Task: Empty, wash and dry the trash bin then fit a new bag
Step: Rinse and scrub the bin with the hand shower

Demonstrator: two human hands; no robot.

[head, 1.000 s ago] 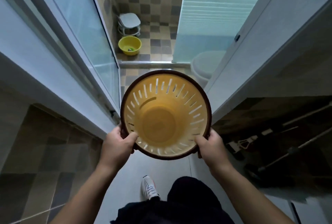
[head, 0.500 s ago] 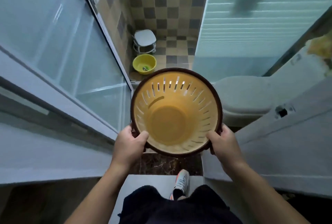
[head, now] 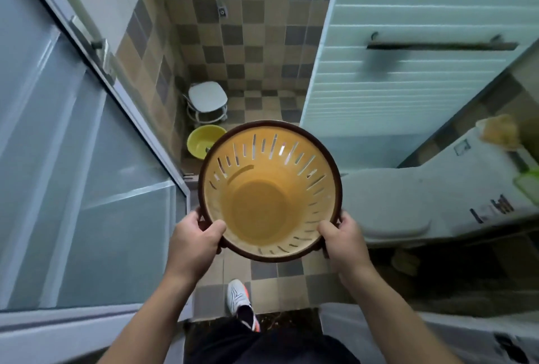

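While both hands carry it out in front at chest height, the trash bin (head: 269, 191) sits dead centre of the view, its open mouth facing up at the camera. It's a yellow-orange bin with a dark brown rim and slots cut around the upper wall, and the inside shows nothing but bare plastic. The left hand (head: 194, 239) grips the rim on the near-left side, thumb hooked over the edge into the bin, fingers curled underneath out of sight. The right hand (head: 345, 242) mirrors it on the near-right side, thumb over the rim, fingers wrapped below.

Below the bin, a checkered tile floor (head: 280, 282), and one white sneaker (head: 240, 301) with an orange sole planted on it. Off to the left, a frosted glass sliding door (head: 87, 188) stands along the side. Further ahead, beyond the bin's far rim, a small yellow basin (head: 201, 142) rests on the floor, partly hidden by the bin, and just behind it stands a white stool (head: 207, 102) against the checkered wall. To the right, a white toilet (head: 388, 200) with its lid down, and above that a frosted panel carrying a dark towel bar (head: 440, 46).
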